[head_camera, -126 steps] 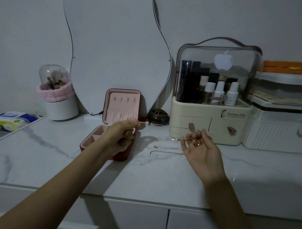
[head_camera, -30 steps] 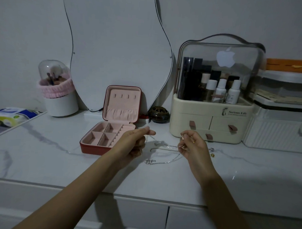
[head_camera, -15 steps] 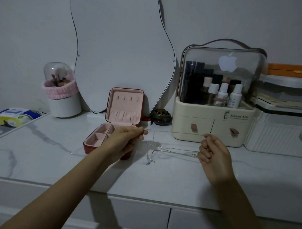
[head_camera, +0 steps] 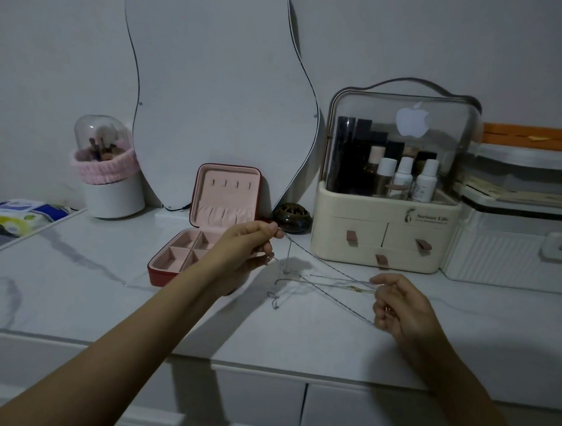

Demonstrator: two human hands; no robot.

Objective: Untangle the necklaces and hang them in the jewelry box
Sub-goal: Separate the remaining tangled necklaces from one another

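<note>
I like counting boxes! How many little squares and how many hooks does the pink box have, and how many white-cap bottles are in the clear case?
Square compartments in the jewelry box: 4
Hooks in its lid: 4
White-capped bottles: 3
Total: 11

Marble counter — jewelry box, cosmetics organizer on it.

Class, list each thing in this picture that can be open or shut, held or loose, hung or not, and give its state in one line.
Jewelry box: lid open, hooks bare.
Necklaces: tangled, stretched between both hands, part resting on the counter.
Left hand: pinches a chain.
Right hand: pinches chains.
Organizer: drawers shut, clear cover shut.
Brush holder: dome on.
</note>
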